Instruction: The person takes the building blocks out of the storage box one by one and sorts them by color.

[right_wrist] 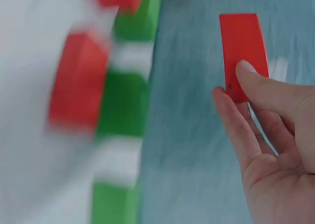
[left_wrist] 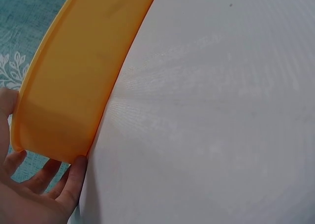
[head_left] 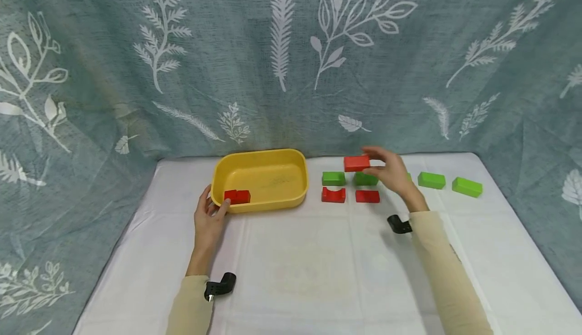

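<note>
My left hand holds the near left corner of a yellow plastic tray, thumb over the rim and fingers along the outside wall. Inside that corner lie red blocks, partly behind the thumb. In the left wrist view the fingertips touch the wall of the tray. My right hand pinches a plain red rectangular block by one end, between thumb and fingers. It is raised above the row of green blocks, and the right wrist view shows the red block against the cloth.
In front of the green row lie a red block with a curved notch and a flat red block. More green blocks continue rightward, one of them angled. A patterned teal cloth hangs behind the white table.
</note>
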`<action>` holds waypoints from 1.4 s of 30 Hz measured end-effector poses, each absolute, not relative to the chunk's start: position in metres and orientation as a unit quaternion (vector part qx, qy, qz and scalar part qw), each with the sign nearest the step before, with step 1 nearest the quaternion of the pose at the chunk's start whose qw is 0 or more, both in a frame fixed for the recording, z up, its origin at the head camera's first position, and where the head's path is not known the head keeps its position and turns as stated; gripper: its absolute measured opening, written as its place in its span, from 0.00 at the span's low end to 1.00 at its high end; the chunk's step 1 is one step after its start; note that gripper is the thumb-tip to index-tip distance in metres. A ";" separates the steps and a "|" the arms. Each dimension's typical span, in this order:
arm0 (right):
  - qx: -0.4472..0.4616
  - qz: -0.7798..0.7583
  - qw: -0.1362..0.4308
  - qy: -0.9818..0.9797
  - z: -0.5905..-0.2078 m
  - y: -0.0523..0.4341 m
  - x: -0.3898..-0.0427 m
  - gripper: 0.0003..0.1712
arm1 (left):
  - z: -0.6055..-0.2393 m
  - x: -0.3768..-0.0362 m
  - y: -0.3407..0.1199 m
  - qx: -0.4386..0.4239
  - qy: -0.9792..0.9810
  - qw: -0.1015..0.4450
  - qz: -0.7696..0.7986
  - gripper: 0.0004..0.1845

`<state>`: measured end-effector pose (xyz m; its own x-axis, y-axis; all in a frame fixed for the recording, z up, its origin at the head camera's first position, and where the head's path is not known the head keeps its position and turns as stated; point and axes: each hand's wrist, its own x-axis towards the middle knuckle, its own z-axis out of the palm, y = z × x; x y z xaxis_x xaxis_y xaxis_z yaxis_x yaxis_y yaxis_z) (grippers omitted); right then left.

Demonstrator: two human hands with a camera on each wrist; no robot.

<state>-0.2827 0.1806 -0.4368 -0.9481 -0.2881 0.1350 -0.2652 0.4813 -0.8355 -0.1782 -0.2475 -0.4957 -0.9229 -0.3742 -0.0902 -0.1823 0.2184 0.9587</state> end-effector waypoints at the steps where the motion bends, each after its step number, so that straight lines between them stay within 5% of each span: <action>1: -0.148 -0.480 0.011 0.865 -0.440 0.194 -0.281 0.32 | -0.495 -0.178 -0.248 0.182 -0.777 0.080 -0.598 0.36; 12: -0.072 -0.420 0.058 0.903 -0.467 0.279 -0.245 0.33 | -0.496 -0.179 -0.246 0.177 -0.773 0.081 -0.604 0.37; 27: -0.113 -0.363 0.013 0.925 -0.465 0.282 -0.237 0.27 | -0.496 -0.180 -0.246 0.192 -0.774 0.081 -0.598 0.36; 32: -0.174 -0.364 -0.035 0.914 -0.436 0.238 -0.247 0.25 | -0.498 -0.180 -0.245 0.194 -0.774 0.077 -0.597 0.36; 42: -0.354 -0.359 0.094 0.859 -0.417 0.043 -0.291 0.25 | -0.500 -0.181 -0.247 0.193 -0.776 0.087 -0.594 0.36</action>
